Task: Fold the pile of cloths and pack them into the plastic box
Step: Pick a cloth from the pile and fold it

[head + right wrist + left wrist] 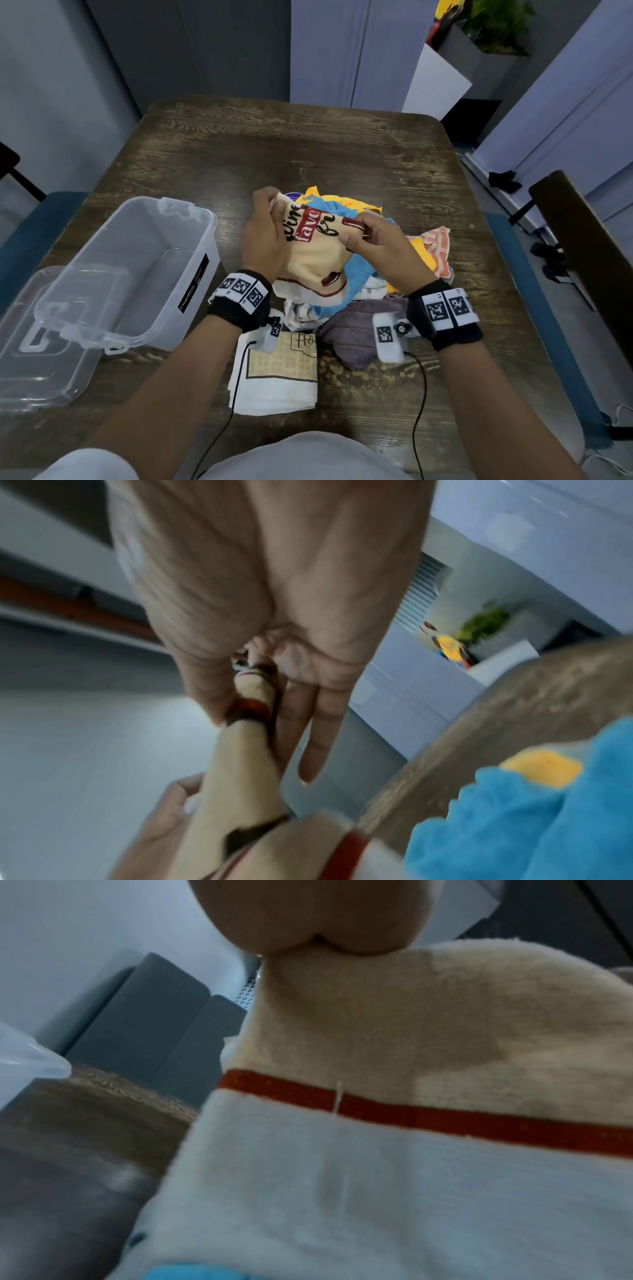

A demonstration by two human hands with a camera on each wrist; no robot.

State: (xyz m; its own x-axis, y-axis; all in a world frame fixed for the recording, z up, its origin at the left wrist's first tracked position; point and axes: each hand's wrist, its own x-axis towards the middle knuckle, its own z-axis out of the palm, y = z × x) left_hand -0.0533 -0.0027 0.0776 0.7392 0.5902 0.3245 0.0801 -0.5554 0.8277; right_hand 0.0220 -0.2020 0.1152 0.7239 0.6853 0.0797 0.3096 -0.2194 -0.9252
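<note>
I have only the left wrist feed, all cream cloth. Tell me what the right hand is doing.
Observer: The right hand pinches the printed cream cloth at its upper edge, opposite the left hand, above the pile.
Operator: Report the box.
Observer: The plastic box stands open, no cloth inside; its lid lies by it.
Operator: Say whether anything is folded.
Observer: One white and tan cloth lies folded flat on the table, nearest the person.

Left hand (pixel 308 915) grips red-striped cream cloth (pixel 411 1031).
</note>
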